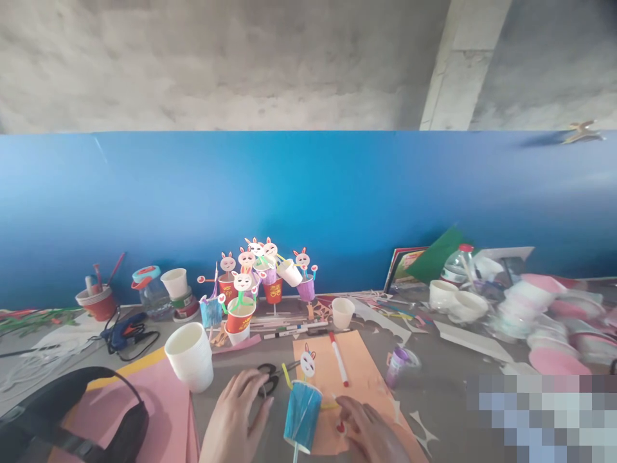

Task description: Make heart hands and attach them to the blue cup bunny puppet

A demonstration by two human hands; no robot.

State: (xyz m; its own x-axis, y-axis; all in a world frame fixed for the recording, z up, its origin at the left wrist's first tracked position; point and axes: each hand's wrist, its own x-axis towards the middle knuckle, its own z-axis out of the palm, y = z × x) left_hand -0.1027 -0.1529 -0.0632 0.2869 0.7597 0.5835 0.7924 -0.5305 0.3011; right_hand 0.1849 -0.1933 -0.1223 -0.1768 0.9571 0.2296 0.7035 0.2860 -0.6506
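A blue-coloured paper cup [303, 415] lies tilted between my hands, a white straw along it. A paper rabbit head [307, 364] tops it, and a yellow-green straw [286, 374] sticks out on its left. My left hand [241, 411] is open to the left of the cup, its fingertips by the black scissors [268, 379]. On the right, my right hand [369, 431] has its thumb and forefinger apart around a small paper piece with a red heart [341, 427]; contact is unclear. Orange paper [359, 360] lies beneath, with a red-and-white marker [339, 359] on it.
Several decorated rabbit cups [241, 312] stand at the back. Stacked white cups [189, 357], pink paper [164, 411] and a headset [120, 418] are at left, near a glue gun [126, 329]. A purple tube [396, 368] and paper scraps [424, 432] lie at right.
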